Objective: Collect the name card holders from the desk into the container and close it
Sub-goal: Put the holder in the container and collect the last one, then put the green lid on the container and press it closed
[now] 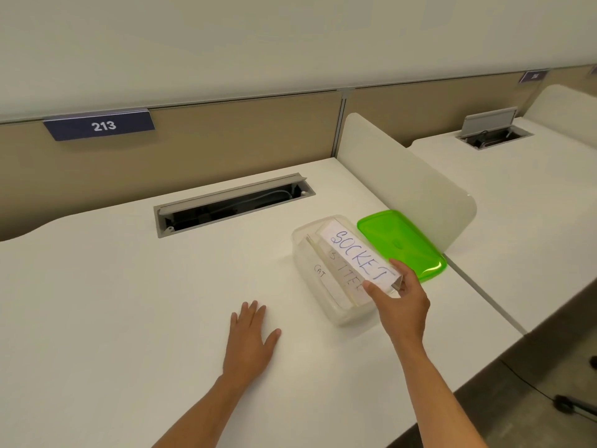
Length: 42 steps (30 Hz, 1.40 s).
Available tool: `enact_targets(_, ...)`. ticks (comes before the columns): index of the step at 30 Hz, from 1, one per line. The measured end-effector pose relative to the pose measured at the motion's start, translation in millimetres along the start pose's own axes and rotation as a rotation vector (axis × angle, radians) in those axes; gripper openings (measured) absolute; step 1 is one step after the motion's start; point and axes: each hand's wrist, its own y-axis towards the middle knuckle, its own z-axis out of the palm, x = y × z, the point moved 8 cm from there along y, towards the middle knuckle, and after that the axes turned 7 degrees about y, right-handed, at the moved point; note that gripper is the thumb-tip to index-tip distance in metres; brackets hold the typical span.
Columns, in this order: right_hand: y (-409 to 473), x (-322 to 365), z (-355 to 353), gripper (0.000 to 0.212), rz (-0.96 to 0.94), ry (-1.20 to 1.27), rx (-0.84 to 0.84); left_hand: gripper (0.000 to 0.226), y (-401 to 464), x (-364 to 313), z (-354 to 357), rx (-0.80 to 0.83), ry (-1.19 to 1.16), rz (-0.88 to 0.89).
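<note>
Over the clear container [336,313] on the desk [129,302], the right hand [399,299] pinches the SOCKET card holder [357,253] to lower it in, the green lid [402,244] waiting just beside it, while the left hand [252,337] rests flat, fingers straight, holding nothing.

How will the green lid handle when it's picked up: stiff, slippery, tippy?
The green lid looks like thin moulded plastic, so probably light and slightly flexible. Its glossy surface may be slippery to pinch. It leans against the divider beside the container, so a nudge could make it slide flat.
</note>
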Motion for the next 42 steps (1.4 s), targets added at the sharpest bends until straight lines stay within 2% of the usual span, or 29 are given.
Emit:
enact_targets(4, 9.8, -4.3, 4.2, 0.063, -0.050, -0.198, -0.030, 0.068, 17.9, -9.8, 6.5, 0.021, 0.043, 0.002)
enact_targets(9, 20.1, -10.0, 20.0, 0.064, -0.124, -0.433, 0.033, 0.072, 34.5, -16.1, 10.4, 0.005, 0.101, 0.002)
enact_targets(18, 42.7, -27.0, 41.9, 0.066, -0.141, -0.902, 0.309, 0.079, 35.6, -19.1, 13.6, -0.049, 0.185, 0.012)
enact_targets(23, 55.5, -34.2, 58.1, 0.082, -0.071, -1.126, 0.506, 0.077, 34.7, -19.3, 12.4, -0.044, 0.176, 0.004)
enact_targets(30, 64.4, -40.1, 66.0, 0.093, -0.027, -1.190, 0.591, 0.077, 34.1, -21.0, 11.8, -0.041, 0.184, -0.002)
enact_targets(37, 64.6, -46.9, 65.8, 0.076, -0.047, -1.154, 0.608, 0.076, 33.7, -21.4, 11.4, -0.036, 0.188, -0.007)
enact_targets(40, 64.8, -45.1, 64.2, 0.065, -0.063, -1.019, 0.585, 0.077, 33.1, -22.5, 11.2, -0.036, 0.189, -0.005)
enact_targets(42, 65.7, -31.9, 59.1, 0.052, -0.125, -0.766, 0.468, 0.077, 33.3, -22.6, 11.2, -0.036, 0.191, -0.003)
